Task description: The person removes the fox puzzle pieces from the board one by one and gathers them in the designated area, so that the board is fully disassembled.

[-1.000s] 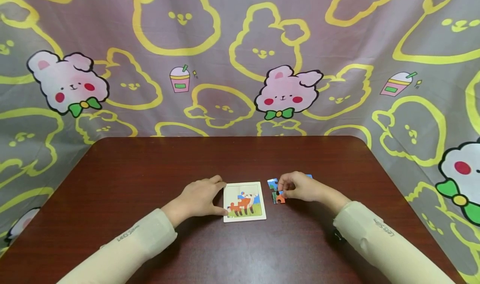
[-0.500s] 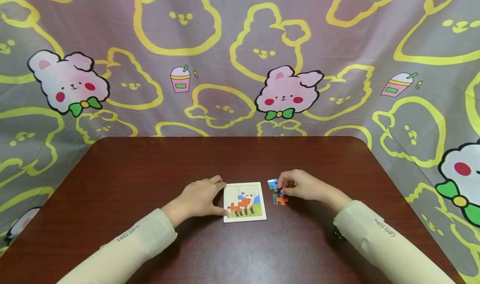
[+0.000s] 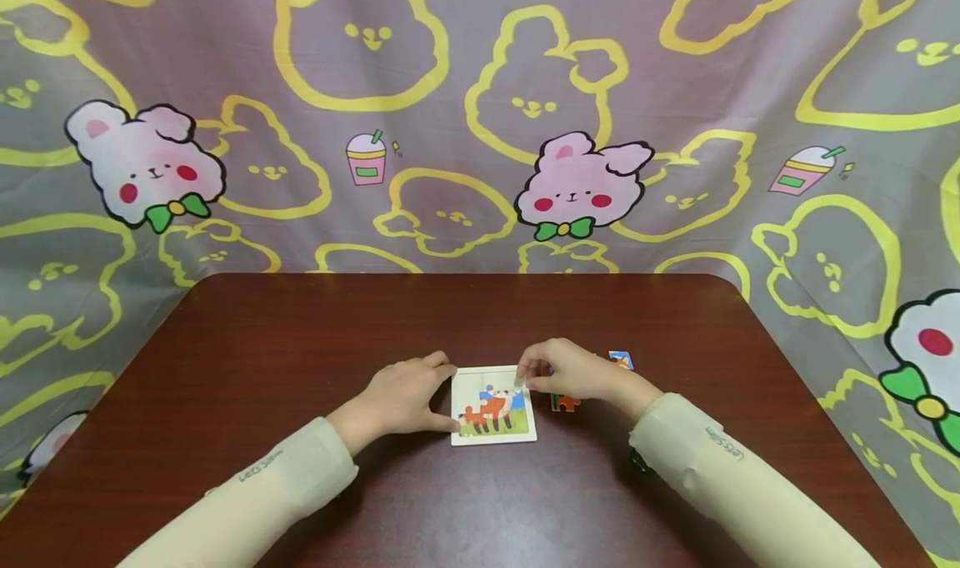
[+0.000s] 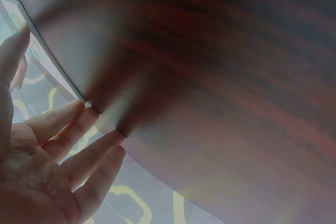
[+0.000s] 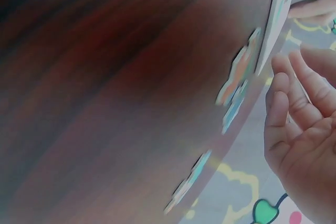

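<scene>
A square jigsaw board [image 3: 493, 441] with a pale rim lies on the table, partly filled with a red-and-white animal on green and blue. My left hand [image 3: 393, 397] rests at the board's left edge, thumb near the lower corner and fingers near the upper one. Over the upper right of the board is my right hand [image 3: 573, 372], its thumb and fingertips drawn close together. Whether a piece sits between them I cannot tell. Beside the board lie an orange-and-green puzzle piece [image 5: 239, 74] and a blue piece [image 5: 235, 106], the latter mostly hidden by my right hand in the head view.
Farther right lies another puzzle piece [image 3: 621, 358], blue with orange and white, just beyond my right wrist. The brown table [image 3: 337, 318] reaches back to a grey curtain [image 3: 450, 118] printed with yellow outlines and rabbits.
My right hand has moved left from the loose pieces to the board's upper right. The orange piece shifted and turned slightly earlier on. My left hand has stayed at the board's edge.
</scene>
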Available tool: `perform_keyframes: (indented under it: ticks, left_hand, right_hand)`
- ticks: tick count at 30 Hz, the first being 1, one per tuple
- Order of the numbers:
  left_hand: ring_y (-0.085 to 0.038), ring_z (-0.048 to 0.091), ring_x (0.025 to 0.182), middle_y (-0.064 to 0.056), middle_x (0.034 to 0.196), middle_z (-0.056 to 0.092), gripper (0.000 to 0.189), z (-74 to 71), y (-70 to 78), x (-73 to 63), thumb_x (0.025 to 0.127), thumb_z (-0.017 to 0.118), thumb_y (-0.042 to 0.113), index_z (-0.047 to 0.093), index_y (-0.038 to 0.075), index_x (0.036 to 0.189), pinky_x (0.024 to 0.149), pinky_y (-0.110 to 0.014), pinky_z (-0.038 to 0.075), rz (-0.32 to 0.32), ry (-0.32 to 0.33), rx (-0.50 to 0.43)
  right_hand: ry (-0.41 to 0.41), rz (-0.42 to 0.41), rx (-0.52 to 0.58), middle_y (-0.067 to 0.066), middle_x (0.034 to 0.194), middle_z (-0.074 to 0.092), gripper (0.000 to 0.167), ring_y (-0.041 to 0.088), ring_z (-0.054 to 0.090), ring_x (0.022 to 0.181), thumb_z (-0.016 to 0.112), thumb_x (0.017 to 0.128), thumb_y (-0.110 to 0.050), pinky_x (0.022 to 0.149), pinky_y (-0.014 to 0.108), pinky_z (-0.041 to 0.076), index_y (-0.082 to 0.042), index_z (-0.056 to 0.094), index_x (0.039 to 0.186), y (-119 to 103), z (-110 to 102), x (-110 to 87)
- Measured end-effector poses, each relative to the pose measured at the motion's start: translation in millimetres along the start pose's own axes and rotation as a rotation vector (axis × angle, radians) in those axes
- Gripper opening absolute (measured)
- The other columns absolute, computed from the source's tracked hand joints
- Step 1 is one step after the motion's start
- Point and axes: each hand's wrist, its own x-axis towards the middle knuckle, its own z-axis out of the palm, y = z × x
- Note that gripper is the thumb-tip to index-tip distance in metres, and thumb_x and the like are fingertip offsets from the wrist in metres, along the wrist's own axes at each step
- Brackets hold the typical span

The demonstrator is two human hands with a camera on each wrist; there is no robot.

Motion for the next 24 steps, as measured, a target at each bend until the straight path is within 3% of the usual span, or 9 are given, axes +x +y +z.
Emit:
perform_keyframes:
  ticks: [12,24]
  left_hand:
    - [-0.022,0.065,0.093,-0.001,0.118,0.060,0.078,0.0,-1.3,1.6,0.074,0.080,0.059,0.062,0.010,0.132,0.072,-0.040,0.055,0.015,0.002,0.012]
    - [-0.021,0.065,0.097,0.000,0.121,0.060,0.077,-1.4,-0.6,1.8,0.074,0.080,0.058,0.062,0.011,0.132,0.074,-0.040,0.055,0.012,-0.005,0.011]
  right_hand:
    - [-0.064,-0.040,-0.003,-0.001,0.091,0.064,0.016,0.004,0.056,0.072,0.070,0.092,-0.009,0.068,0.021,0.048,-0.007,0.070,0.108,-13.0,16.1,19.0]
    - [-0.116,0.016,-0.023,0.001,0.096,0.059,0.020,0.007,0.052,0.077,0.072,0.091,-0.012,0.072,0.023,0.047,-0.011,0.068,0.110,-16.8,22.9,25.6]
